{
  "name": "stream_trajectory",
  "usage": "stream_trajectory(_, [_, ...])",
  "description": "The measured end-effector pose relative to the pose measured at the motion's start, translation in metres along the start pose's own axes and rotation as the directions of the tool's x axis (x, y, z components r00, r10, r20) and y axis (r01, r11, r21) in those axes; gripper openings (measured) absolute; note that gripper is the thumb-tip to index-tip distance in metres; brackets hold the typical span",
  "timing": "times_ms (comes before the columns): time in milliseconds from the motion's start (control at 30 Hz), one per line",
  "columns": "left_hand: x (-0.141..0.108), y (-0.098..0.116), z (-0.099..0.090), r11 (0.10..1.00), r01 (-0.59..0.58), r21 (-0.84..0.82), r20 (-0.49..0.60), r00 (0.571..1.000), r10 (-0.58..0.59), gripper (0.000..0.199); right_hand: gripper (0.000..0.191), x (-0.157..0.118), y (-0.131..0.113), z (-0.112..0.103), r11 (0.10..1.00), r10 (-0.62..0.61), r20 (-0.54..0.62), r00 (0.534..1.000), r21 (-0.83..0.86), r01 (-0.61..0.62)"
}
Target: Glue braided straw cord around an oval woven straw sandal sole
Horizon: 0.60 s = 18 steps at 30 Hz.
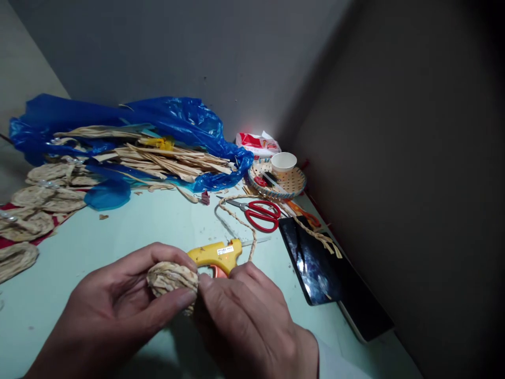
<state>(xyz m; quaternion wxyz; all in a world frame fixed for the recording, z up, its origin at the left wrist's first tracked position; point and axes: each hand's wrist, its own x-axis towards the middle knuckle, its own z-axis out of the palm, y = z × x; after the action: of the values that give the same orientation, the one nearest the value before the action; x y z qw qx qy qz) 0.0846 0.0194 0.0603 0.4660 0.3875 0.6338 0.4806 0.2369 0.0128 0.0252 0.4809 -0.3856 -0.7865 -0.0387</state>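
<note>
Taking the straw coil [170, 278] as the dial's centre, it sits raised over the near part of the pale surface [138, 226], pinched between the thumb and curled fingers of the left hand [118, 300]. The right hand [252, 316] is bent inward with its thumb against the coil's 3 o'clock end; its other fingertips are hidden, so I cannot tell what they grip. Bare room on the surface opens at 11 o'clock, up to the blue plastic bag [173, 113] and its straw strips [173, 160], which lie along the far wall [189, 58]. At 10 o'clock, looped straw bundles [33, 197] line the left side. Toward 2 o'clock things crowd closer: the yellow glue gun [213, 253] just beyond the hands, then red-handled scissors [263, 216] with a braided cord [240, 218] curving around them, and a woven tray [298, 184] holding a white cup [284, 161]. At 3 o'clock a black tablet [310, 268] overlaps another dark device [365, 305], whose far side is near the right wall [414, 184]. The glue gun's white label carries print too small to read; lettering on the red-and-white packet [256, 143] behind the tray is likewise unreadable.
</note>
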Motion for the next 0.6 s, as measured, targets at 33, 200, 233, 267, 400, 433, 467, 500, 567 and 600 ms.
stream_trajectory(33, [0.000, 0.000, -0.001, 0.999, 0.005, 0.036, -0.013, 1.000, -0.005, 0.018, 0.028, 0.000, -0.002, 0.001, 1.000, 0.009, -0.011, 1.000, -0.008, -0.009])
stream_trajectory(200, [0.002, -0.003, -0.010, 0.984, 0.029, 0.177, -0.014, 1.000, -0.027, 0.024, 0.015, 0.004, -0.007, 0.005, 0.993, 0.083, -0.055, 0.995, -0.073, -0.087])
stream_trajectory(233, [0.004, -0.005, -0.012, 0.984, 0.037, 0.176, -0.001, 0.999, -0.038, 0.026, 0.009, 0.005, -0.006, 0.005, 0.995, 0.072, -0.060, 0.996, -0.058, -0.076])
stream_trajectory(267, [0.005, -0.007, -0.014, 0.985, 0.047, 0.168, 0.015, 0.999, -0.050, 0.027, 0.006, 0.004, -0.004, 0.005, 0.998, 0.051, -0.057, 0.997, -0.033, -0.053])
stream_trajectory(400, [0.008, -0.012, -0.018, 0.986, 0.045, 0.159, 0.043, 0.998, -0.053, 0.029, 0.014, -0.003, 0.001, 0.006, 0.999, 0.010, -0.011, 1.000, -0.034, -0.010])
stream_trajectory(433, [0.008, -0.012, -0.018, 0.987, 0.040, 0.158, 0.038, 0.998, -0.047, 0.029, 0.018, -0.005, 0.001, 0.006, 0.998, 0.028, -0.021, 0.999, -0.059, -0.029])
stream_trajectory(467, [0.008, -0.012, -0.017, 0.987, 0.046, 0.152, 0.029, 0.998, -0.051, 0.029, 0.021, -0.006, 0.000, 0.006, 0.997, 0.046, -0.033, 0.998, -0.059, -0.047])
stream_trajectory(500, [0.007, -0.011, -0.016, 0.989, 0.063, 0.136, 0.024, 0.997, -0.067, 0.029, 0.021, -0.006, -0.001, 0.006, 0.997, 0.065, -0.028, 0.997, -0.050, -0.067])
stream_trajectory(567, [0.006, -0.007, -0.012, 0.990, 0.112, 0.089, 0.032, 0.993, -0.115, 0.027, 0.017, -0.004, -0.003, 0.005, 0.996, 0.093, 0.005, 0.996, -0.016, -0.093])
stream_trajectory(600, [0.005, -0.005, -0.009, 0.989, 0.133, 0.058, 0.042, 0.990, -0.136, 0.025, 0.016, -0.002, -0.004, 0.004, 0.995, 0.099, 0.031, 0.995, -0.005, -0.099])
